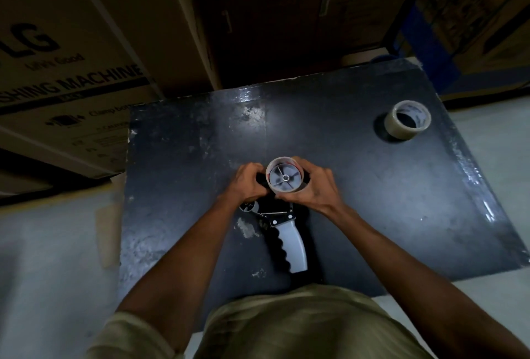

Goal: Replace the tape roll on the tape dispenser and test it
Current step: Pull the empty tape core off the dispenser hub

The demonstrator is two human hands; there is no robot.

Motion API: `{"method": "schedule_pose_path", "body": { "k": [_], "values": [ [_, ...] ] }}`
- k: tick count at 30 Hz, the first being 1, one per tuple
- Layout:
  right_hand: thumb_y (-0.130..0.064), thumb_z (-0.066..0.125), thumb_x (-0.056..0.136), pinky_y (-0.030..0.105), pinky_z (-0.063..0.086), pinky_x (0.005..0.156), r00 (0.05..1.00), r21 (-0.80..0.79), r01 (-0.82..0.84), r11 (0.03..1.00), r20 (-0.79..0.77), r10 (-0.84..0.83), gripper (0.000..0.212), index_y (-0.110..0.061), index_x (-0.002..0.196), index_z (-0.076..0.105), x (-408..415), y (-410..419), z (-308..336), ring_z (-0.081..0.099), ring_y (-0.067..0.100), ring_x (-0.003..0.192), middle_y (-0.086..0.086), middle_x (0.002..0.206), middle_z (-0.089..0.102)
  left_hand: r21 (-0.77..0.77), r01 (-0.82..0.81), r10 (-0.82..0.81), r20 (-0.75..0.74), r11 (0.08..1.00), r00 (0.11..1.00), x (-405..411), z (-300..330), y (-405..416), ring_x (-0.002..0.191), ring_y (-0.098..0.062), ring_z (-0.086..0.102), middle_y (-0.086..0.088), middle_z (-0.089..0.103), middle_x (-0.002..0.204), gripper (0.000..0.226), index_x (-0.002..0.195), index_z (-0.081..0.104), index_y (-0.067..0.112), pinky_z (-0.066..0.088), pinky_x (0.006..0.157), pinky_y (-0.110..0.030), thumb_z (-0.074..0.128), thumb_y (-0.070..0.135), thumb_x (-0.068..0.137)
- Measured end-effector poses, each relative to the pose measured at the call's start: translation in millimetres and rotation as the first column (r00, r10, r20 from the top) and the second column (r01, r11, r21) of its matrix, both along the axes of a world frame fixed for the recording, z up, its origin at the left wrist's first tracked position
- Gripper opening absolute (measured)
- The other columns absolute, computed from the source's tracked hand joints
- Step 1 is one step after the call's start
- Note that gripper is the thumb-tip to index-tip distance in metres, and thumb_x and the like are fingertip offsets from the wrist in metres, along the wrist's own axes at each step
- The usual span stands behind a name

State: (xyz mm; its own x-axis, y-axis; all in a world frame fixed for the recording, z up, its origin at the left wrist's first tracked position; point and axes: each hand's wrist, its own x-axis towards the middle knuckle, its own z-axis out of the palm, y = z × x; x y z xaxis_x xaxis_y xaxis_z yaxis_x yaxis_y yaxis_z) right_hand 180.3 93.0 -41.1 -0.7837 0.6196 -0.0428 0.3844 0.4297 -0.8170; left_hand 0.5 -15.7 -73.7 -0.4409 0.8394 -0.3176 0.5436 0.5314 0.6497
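Black table (358, 186) lies bare around both hands' grip on dispenser (285, 215).

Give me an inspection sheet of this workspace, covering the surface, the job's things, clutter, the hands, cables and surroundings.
Surface: black board, scuffed and glossy, lying on a pale floor.
Job's things: tape dispenser lies on the board, grey handle toward the person; a nearly spent roll sits on its hub. A fuller tape roll stands apart at the board's far right corner.
Clutter: nothing seen.
Hands: left hand and right hand both grip around the roll on the hub.
Cables: nothing seen.
Surroundings: large cardboard boxes stacked close behind and to the left; dim light.
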Motion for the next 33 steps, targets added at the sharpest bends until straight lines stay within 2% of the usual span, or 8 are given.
{"method": "schedule_pose_path", "body": {
  "k": [7,12,16,20,24,28,31,33],
  "values": [
    [-0.048,0.095,0.057,0.027,0.058,0.089,0.999,0.011,0.003,1.000,-0.051,-0.002,0.076,-0.031,0.125,0.065,3.9,-2.9,1.5,0.071,0.000,0.095,-0.014,0.104,0.076,0.002,-0.004,0.004,0.004,1.000,1.000,-0.1,2.6,-1.5,0.085,-0.026,0.073,-0.010,0.077,0.084,0.039,0.084,0.076,0.012,0.057,0.072,-0.034,0.069,0.034,0.053],
    [-0.048,0.095,0.057,0.031,0.059,0.089,0.998,-0.003,-0.013,1.000,-0.069,0.013,0.078,-0.031,0.127,0.065,5.8,-1.2,3.0,0.071,-0.001,0.098,-0.014,0.106,0.076,-0.001,0.002,-0.002,0.017,1.000,1.000,1.2,4.9,-1.6,0.086,-0.025,0.074,-0.010,0.078,0.087,0.041,0.087,0.078,0.011,0.056,0.073,-0.032,0.070,0.034,0.053],
    [-0.049,0.095,0.058,0.029,0.059,0.089,0.998,0.003,-0.002,1.000,-0.069,0.003,0.077,-0.032,0.127,0.065,6.7,-2.0,3.4,0.071,-0.002,0.096,-0.015,0.105,0.076,-0.010,0.001,-0.001,0.025,1.000,1.000,1.0,5.3,-1.8,0.084,-0.024,0.073,-0.009,0.078,0.087,0.041,0.086,0.077,0.013,0.058,0.073,-0.034,0.071,0.035,0.052],
    [-0.049,0.095,0.057,0.027,0.058,0.090,0.998,-0.020,0.004,1.000,-0.059,-0.005,0.078,-0.032,0.127,0.065,6.7,-1.9,2.3,0.071,-0.002,0.097,-0.015,0.104,0.076,-0.015,-0.007,0.008,0.040,1.000,0.999,2.1,4.7,-1.0,0.084,-0.023,0.073,-0.010,0.078,0.086,0.035,0.086,0.077,0.011,0.053,0.071,-0.025,0.076,0.029,0.056],
    [-0.051,0.094,0.056,0.027,0.058,0.090,0.999,-0.024,-0.002,1.000,-0.050,0.001,0.079,-0.031,0.127,0.065,6.9,-0.3,2.1,0.070,-0.002,0.098,-0.015,0.106,0.076,-0.028,-0.012,0.013,0.037,1.000,0.999,3.1,6.1,-0.7,0.086,-0.024,0.073,-0.009,0.078,0.088,0.033,0.088,0.078,0.011,0.056,0.075,-0.029,0.077,0.025,0.059],
    [-0.052,0.094,0.056,0.028,0.058,0.089,0.999,-0.033,0.001,0.999,-0.037,-0.002,0.078,-0.031,0.126,0.065,7.7,0.5,3.8,0.070,-0.002,0.097,-0.016,0.105,0.076,-0.025,-0.019,0.020,0.038,0.999,0.999,5.0,7.8,-0.7,0.084,-0.022,0.074,-0.009,0.079,0.088,0.042,0.089,0.078,0.011,0.059,0.075,-0.032,0.073,0.034,0.055],
    [-0.052,0.094,0.055,0.028,0.058,0.089,0.997,-0.035,0.039,0.999,-0.072,-0.041,0.078,-0.030,0.125,0.067,7.1,0.7,9.0,0.070,-0.002,0.097,-0.014,0.104,0.076,-0.070,-0.018,0.021,0.034,0.997,0.999,5.3,8.6,-0.3,0.086,-0.021,0.075,-0.009,0.079,0.087,0.041,0.089,0.078,0.012,0.057,0.074,-0.029,0.084,0.032,0.055],
    [-0.053,0.093,0.055,0.028,0.059,0.089,0.993,-0.031,0.059,0.998,-0.103,-0.062,0.080,-0.028,0.127,0.067,4.8,1.7,15.4,0.070,-0.003,0.097,-0.013,0.106,0.077,-0.071,-0.032,0.034,0.030,0.997,0.999,3.6,4.2,-1.0,0.087,-0.017,0.074,-0.005,0.079,0.086,0.055,0.091,0.078,0.015,0.057,0.074,-0.027,0.086,0.046,0.047]
  ]
}}
